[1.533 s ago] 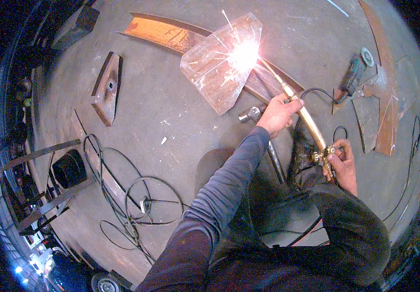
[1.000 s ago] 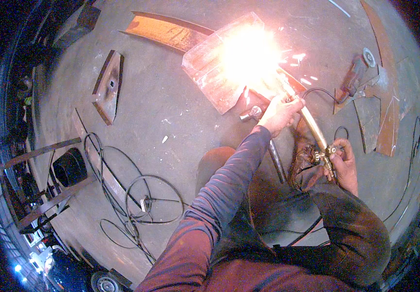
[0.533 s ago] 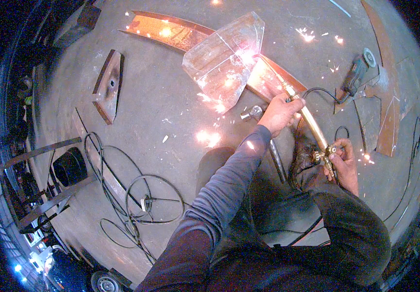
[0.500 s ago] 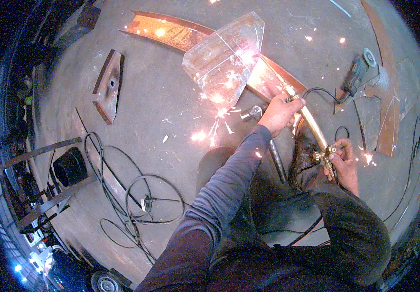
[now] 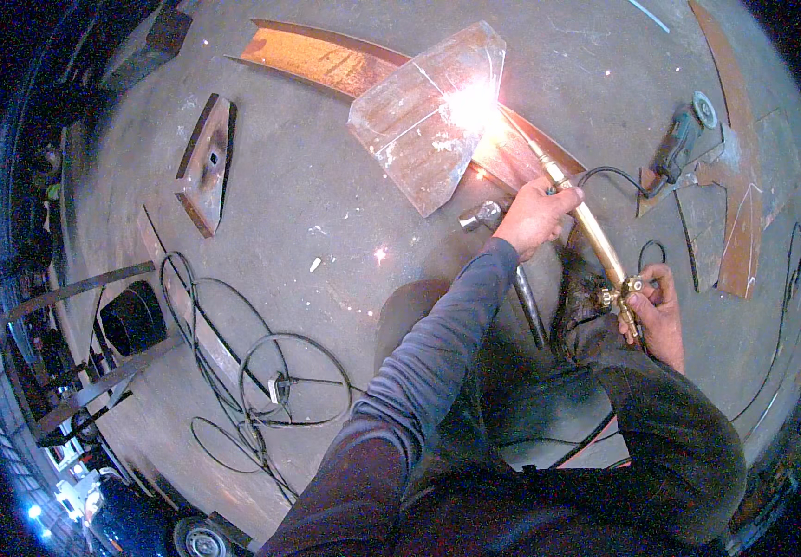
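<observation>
On the floor [image 5: 307, 186], the steel plate [image 5: 407, 148] lay across a rusty channel [image 5: 317, 62], glare [image 5: 471, 106] at its right edge; chalk lines [image 5: 405, 133] looked mostly uncut, so early days. Fingers of left hand [image 5: 534, 218] and right hand [image 5: 659, 320] pinched the brass torch [image 5: 597, 234].

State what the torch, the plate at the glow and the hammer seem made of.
Torch: probably brass, smooth and polished-looking, judging by its golden gleam.
Plate: likely bare steel, dull and grey with brownish, rust-like streaks.
Hammer head: grey metal, probably steel, since it catches bright highlights.
Hammer handle: dark with a slight sheen; whether metal or not, I cannot tell.
</observation>
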The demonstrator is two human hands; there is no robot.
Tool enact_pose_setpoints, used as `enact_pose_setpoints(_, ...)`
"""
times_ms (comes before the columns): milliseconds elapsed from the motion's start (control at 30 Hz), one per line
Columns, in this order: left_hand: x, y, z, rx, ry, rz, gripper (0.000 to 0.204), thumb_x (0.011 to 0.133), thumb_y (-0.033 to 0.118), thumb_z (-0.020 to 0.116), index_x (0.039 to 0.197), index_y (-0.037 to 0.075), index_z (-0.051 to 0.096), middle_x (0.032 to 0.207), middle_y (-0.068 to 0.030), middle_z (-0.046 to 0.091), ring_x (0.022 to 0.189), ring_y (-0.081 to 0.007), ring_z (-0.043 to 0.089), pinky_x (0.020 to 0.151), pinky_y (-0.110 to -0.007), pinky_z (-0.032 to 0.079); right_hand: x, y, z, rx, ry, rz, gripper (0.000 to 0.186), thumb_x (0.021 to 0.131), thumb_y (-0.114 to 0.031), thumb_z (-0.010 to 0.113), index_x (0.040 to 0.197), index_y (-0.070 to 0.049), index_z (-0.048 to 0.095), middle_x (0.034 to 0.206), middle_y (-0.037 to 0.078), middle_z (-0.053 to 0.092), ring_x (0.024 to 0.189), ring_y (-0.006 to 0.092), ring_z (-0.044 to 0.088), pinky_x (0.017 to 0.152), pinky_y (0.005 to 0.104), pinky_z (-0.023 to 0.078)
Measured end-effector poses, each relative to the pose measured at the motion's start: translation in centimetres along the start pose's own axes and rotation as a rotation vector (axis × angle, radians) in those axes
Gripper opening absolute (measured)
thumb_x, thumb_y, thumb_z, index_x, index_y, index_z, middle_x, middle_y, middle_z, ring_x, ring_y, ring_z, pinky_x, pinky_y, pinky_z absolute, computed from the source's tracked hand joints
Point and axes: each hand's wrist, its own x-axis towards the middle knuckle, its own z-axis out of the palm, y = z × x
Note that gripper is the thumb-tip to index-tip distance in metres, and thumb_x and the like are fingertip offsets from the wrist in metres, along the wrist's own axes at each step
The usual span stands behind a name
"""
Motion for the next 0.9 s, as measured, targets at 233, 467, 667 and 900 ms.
enact_pose_setpoints(233,-0.04,-0.03,0.05,-0.021,-0.006,0.0,0.018,0.098,0.026,0.063,0.102,0.008,0.059,0.08,0.0039,0.053,0.057,-0.0052,0.044,0.048,-0.023,0.035,0.09,0.15,-0.4,-0.014,-0.032,0.011,0.03,0.093,-0.001,0.059,0.117,-0.014,0.047,0.079,0.004,0.062,0.053,0.0118,0.059,0.042,0.026,0.044)
enact_pose_setpoints(467,0.01,-0.21,-0.14,0.005,-0.001,0.025,0.021,0.097,0.028,0.064,0.102,0.007,0.061,0.08,0.0033,0.055,0.057,-0.0058,0.043,0.048,-0.024,0.034,0.04,0.02,-0.47,-0.053,-0.006,0.058,0.037,0.094,-0.004,0.058,0.128,-0.016,0.048,0.079,0.004,0.062,0.054,0.0111,0.059,0.042,0.0255,0.044)
enact_pose_setpoints(667,-0.01,-0.22,-0.04,-0.008,0.014,0.023,0.024,0.096,0.03,0.066,0.1,0.007,0.062,0.075,0.0039,0.054,0.055,-0.0061,0.043,0.047,-0.024,0.034,0.07,0.25,-0.55,-0.014,-0.017,0.032,0.037,0.094,-0.004,0.06,0.126,-0.015,0.047,0.081,0.003,0.063,0.054,0.0108,0.059,0.041,0.0248,0.043)
enact_pose_setpoints(900,0.22,-0.26,-0.49,0.035,-0.023,-0.028,0.023,0.097,0.029,0.065,0.103,0.007,0.06,0.078,0.0039,0.054,0.055,-0.0058,0.043,0.047,-0.024,0.034,0.09,0.06,-0.43,-0.023,-0.047,0.008,0.03,0.094,-0.002,0.06,0.118,-0.015,0.046,0.08,0.004,0.062,0.053,0.0114,0.059,0.04,0.0249,0.043)
